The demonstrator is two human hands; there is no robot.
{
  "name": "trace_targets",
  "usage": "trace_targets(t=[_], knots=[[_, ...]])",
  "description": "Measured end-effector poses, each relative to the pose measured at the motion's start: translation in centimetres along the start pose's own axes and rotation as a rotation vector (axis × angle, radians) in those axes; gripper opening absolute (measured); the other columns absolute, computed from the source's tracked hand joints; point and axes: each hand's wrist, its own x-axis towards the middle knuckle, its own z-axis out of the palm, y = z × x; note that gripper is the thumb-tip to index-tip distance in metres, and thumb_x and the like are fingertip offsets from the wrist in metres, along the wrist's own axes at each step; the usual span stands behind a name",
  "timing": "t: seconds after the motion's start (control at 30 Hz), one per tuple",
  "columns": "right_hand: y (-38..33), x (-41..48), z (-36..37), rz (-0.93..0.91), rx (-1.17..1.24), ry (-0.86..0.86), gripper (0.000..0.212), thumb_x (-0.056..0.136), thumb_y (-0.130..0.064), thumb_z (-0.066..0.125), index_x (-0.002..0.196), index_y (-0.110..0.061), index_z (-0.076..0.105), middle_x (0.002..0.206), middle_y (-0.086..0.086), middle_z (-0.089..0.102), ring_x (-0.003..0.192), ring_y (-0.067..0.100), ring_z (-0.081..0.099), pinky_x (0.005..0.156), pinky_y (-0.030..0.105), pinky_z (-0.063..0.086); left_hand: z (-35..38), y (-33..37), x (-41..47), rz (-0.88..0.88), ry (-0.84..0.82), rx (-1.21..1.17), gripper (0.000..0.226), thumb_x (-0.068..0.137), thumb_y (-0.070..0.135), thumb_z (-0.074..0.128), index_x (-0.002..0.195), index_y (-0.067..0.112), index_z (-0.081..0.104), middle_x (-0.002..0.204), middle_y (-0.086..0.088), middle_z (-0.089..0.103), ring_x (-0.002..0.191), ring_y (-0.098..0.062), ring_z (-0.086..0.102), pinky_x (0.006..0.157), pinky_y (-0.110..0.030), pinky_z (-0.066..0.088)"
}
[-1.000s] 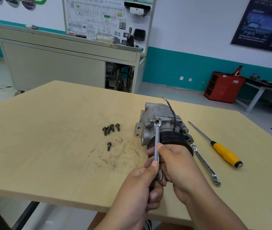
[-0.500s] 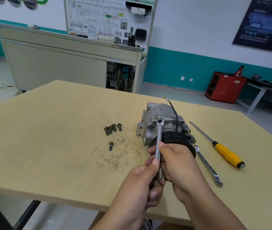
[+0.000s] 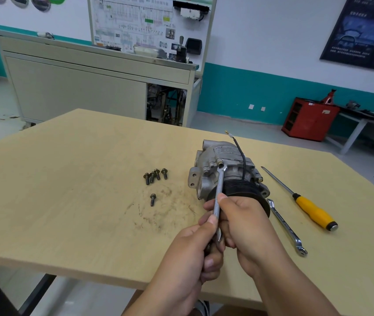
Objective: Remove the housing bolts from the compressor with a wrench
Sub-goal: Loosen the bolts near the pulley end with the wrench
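A grey metal compressor with a black pulley and a black wire lies on the wooden table. A silver wrench has its head on a bolt at the top of the housing. My left hand grips the wrench's lower end. My right hand holds the wrench shaft from the right, in front of the pulley. Several removed bolts lie in a cluster left of the compressor, and one more bolt lies nearer to me.
A second wrench and a yellow-handled screwdriver lie right of the compressor. Dark grease smears mark the table between the bolts and my hands. Beyond the table stand a grey cabinet and a red box.
The wrench handle, its head still on the bolt, has swung slightly right with both hands. The view has shifted a little.
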Motion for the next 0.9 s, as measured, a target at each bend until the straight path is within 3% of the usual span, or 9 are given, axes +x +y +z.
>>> trace_targets(t=[0.37, 0.9], knots=[[0.08, 0.07, -0.1, 0.0, -0.007, 0.013, 0.036, 0.101, -0.019, 0.04, 0.077, -0.002, 0.062, 0.053, 0.007, 0.065, 0.027, 0.008, 0.031, 0.031, 0.016, 0.024, 0.03, -0.24, 0.17, 0.018, 0.007, 0.026, 0.038, 0.076, 0.043, 0.051, 0.049, 0.016, 0.052, 0.037, 0.002, 0.03, 0.035, -0.008, 0.019, 0.037, -0.017, 0.018], [-0.09, 0.0, 0.02, 0.017, 0.023, 0.001, 0.035, 0.1, -0.022, 0.043, 0.081, 0.0, 0.063, 0.052, 0.006, 0.064, 0.025, 0.008, 0.032, 0.032, 0.017, 0.023, 0.41, -0.49, 0.09, -0.007, 0.038, -0.123, 0.039, 0.078, 0.038, 0.05, 0.05, 0.012, 0.05, 0.037, 0.002, 0.028, 0.033, -0.005, 0.021, 0.037, -0.014, 0.015]])
